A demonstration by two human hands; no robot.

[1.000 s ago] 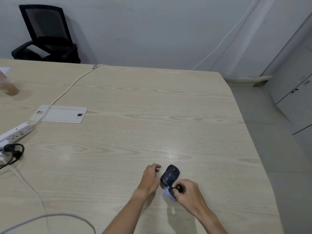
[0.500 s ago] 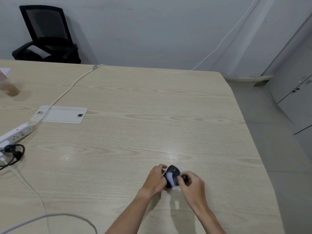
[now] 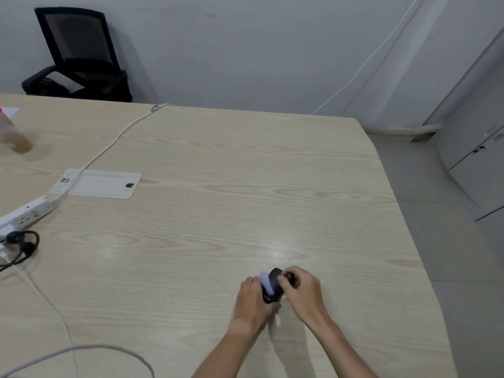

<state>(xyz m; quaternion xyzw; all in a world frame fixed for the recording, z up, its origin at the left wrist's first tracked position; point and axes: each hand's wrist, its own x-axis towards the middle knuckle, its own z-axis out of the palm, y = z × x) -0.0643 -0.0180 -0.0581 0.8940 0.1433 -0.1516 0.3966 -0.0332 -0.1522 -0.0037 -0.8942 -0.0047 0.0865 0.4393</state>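
Step in hand looks like wiping: 2 hands work on a black plastic computer mouse (image 3: 274,288), which is lifted and tilted just above the pale wood-grain table (image 3: 218,214), near its right front part. The left hand (image 3: 252,298) grasps the mouse from the left side, fingers curled round its body. A small pale lilac cloth (image 3: 266,282) is pressed between those fingers and the mouse's upper left face. The right hand (image 3: 302,290) is clenched over the far right end of the mouse, thumb and forefinger pinched on a small dark round bit there. It is too small to tell whether that bit belongs to the mouse or is a separate piece. Judged about midway, since only 1 face is covered by the cloth. The next move probably calls for the left hand to keep the body steady while the cloth is dragged along the shell. The mouse may also need turning to reach the underside, with a firm grip so it does not slip. Well apart at the left edge are a white power strip (image 3: 24,215), a black looped cord (image 3: 21,244) and a white flat cable hatch (image 3: 98,184). A black mesh office chair (image 3: 79,55) stands behind the table.
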